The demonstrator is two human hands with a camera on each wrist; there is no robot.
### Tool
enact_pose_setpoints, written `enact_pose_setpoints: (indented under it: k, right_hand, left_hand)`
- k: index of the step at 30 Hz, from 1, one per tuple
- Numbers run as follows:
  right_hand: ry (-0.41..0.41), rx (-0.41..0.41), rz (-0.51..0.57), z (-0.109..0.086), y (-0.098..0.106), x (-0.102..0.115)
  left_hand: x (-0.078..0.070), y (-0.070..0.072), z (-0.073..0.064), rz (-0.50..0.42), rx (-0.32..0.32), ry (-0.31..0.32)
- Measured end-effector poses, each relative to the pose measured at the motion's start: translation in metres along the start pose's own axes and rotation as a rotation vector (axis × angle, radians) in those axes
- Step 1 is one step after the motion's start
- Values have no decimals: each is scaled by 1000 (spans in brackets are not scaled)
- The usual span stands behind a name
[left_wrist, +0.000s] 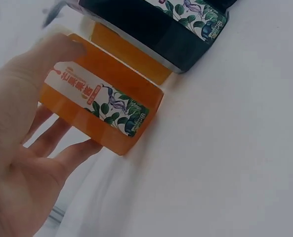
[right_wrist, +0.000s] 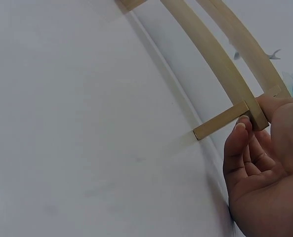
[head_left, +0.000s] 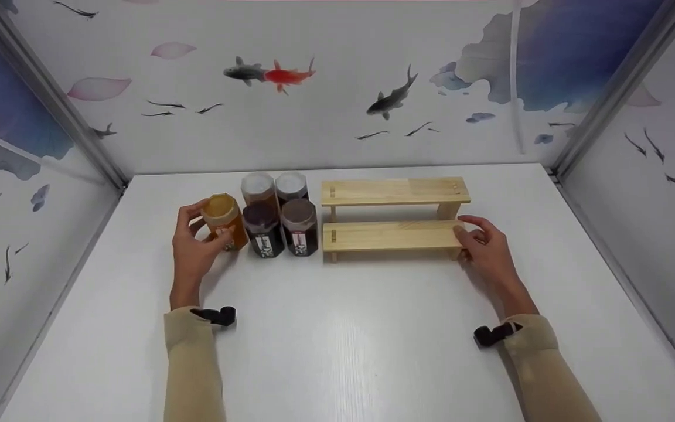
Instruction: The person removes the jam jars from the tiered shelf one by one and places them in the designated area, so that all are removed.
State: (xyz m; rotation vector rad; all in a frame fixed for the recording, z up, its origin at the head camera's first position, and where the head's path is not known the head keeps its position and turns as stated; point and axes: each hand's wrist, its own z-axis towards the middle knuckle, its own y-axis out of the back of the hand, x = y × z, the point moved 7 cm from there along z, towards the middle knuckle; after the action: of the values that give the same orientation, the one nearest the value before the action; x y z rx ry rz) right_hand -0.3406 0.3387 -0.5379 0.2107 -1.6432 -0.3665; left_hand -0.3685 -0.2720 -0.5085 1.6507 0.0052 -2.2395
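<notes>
My left hand (head_left: 192, 249) grips a jar of orange contents (head_left: 224, 218) from its left side, thumb in front and fingers behind. In the left wrist view the label of this orange jar (left_wrist: 99, 94) faces the camera. My right hand (head_left: 494, 252) pinches the right end of the lower board of a two-step wooden rack (head_left: 393, 235). Seen from the right wrist, the thumb is over the board of the rack (right_wrist: 219, 69) and curled fingertips sit under it, beside the leg.
Two dark labelled jars (head_left: 263, 231) (head_left: 300, 228) stand between the orange jar and the rack. Behind them are an amber jar (head_left: 259, 190) and another dark jar (head_left: 292, 186), both with pale lids. Printed wall panels (head_left: 337, 129) enclose the white table (head_left: 337, 340) at back and sides.
</notes>
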Motion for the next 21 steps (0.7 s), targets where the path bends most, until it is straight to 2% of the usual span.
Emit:
enact_pose_setpoints:
  k: [5,9,12,16,19,21]
  right_hand:
    - [32,-27,6,2,3,-4]
    - [49,-49,16,2,3,-5]
    - [41,-46,14,3,1,-8]
    - [32,-39,-8,3,-1,-10]
    - [36,-54,-35,2,-1,-9]
    - [43,-70,-56,1,-1,-8]
  left_hand:
    - [0,-6,-1,-76,92,16]
    - [-1,-8,0,-78,114,26]
    - [-4,-8,1,-81,124,67]
    - [-13,-6,2,2,69,97]
    - [-32,-7,5,106,-22,32]
    - [-49,-10,5,144,-83,-42]
